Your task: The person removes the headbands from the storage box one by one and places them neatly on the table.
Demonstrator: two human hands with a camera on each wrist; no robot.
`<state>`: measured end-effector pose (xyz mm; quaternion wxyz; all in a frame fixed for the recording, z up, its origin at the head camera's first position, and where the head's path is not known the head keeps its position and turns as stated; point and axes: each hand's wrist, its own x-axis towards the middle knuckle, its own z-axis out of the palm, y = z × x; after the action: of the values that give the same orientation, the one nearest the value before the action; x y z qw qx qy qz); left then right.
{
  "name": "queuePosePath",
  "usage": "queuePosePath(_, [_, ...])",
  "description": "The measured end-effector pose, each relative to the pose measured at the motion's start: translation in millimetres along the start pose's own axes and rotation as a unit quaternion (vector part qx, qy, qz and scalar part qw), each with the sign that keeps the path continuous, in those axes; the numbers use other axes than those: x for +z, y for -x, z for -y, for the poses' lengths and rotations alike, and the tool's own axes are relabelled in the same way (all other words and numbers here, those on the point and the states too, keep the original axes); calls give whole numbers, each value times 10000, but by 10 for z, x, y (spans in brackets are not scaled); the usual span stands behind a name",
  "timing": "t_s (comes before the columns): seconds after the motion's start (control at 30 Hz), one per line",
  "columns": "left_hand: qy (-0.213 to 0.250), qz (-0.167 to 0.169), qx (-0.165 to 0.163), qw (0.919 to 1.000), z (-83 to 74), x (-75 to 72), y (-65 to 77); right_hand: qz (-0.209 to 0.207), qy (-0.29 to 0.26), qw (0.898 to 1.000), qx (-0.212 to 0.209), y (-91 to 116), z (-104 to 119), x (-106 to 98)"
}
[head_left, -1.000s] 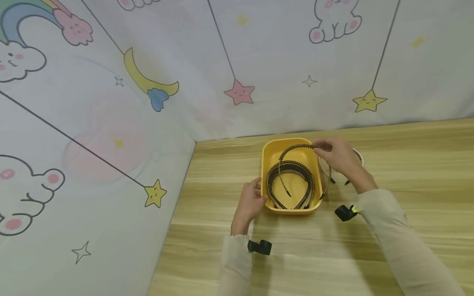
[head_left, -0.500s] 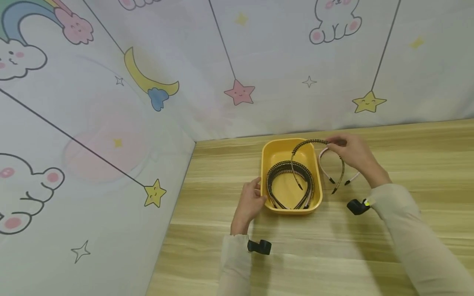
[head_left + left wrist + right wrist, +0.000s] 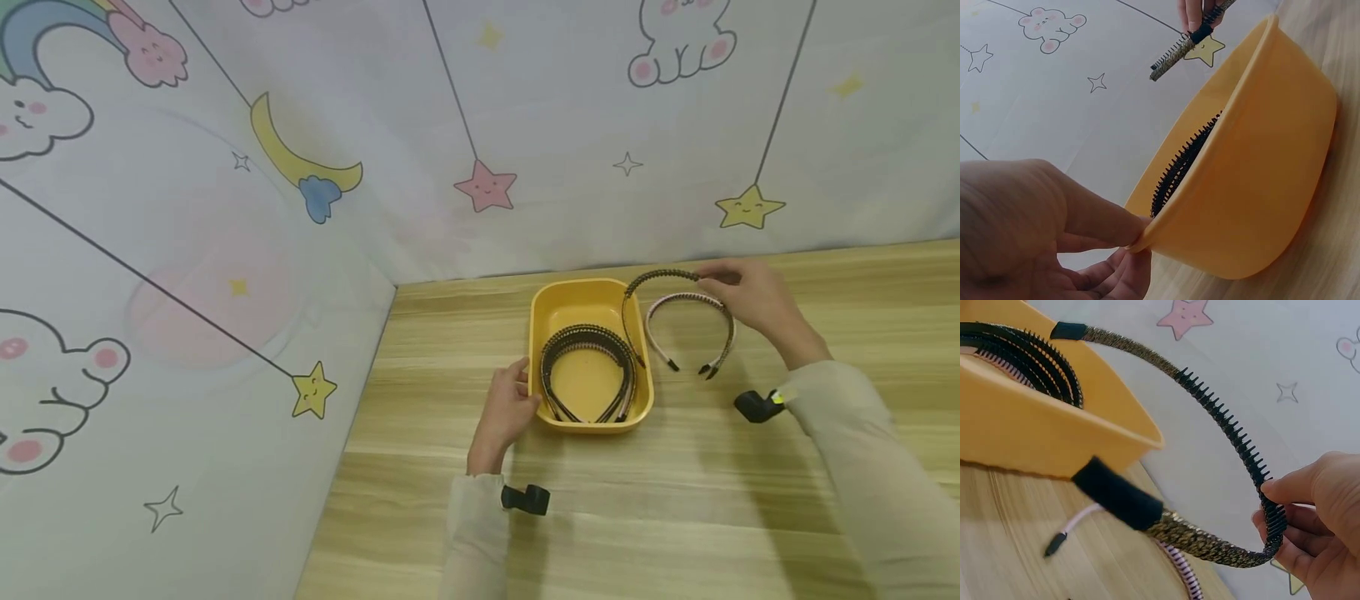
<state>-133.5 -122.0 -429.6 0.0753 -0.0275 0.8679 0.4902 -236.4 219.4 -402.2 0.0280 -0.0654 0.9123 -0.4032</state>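
My right hand (image 3: 753,300) pinches a black-and-gold toothed headband (image 3: 1219,419) near the middle of its arc, thumb on one side and fingers on the other. In the head view one end of it overlaps the right rim of a yellow plastic basin (image 3: 592,427). My left hand (image 3: 507,408) grips that basin's left rim between thumb and fingers, as the left wrist view shows closely. Inside the basin lie several dark headbands (image 3: 588,335), nested together. A pink headband (image 3: 654,329) lies on the table right of the basin, partly overlapped by the held one.
The basin stands on a wood-grain table (image 3: 637,517) near its back edge. A white cloth backdrop (image 3: 570,117) with printed stars and bears rises behind, and another printed panel (image 3: 225,250) closes off the left side. Each wrist carries a small black camera (image 3: 757,406).
My right hand has moved right, carrying the black-and-gold headband from over the basin to above the pink headband. The left hand has stayed at the basin's rim.
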Motion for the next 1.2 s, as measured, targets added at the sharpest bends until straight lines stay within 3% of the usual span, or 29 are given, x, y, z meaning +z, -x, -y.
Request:
queuePosePath(0.47, [7,7,27,10000,12,10,0,-127,127,9997,140,-33,-506,-206])
queuePosePath(0.63, [-10,7,-13,10000,4,16,10,-40,126,9991,394,-16,-679,-248])
queuePosePath(1.2, [-43,-22,18,10000,-4,3,10,-240,423,9978,449,56,-1032,-386])
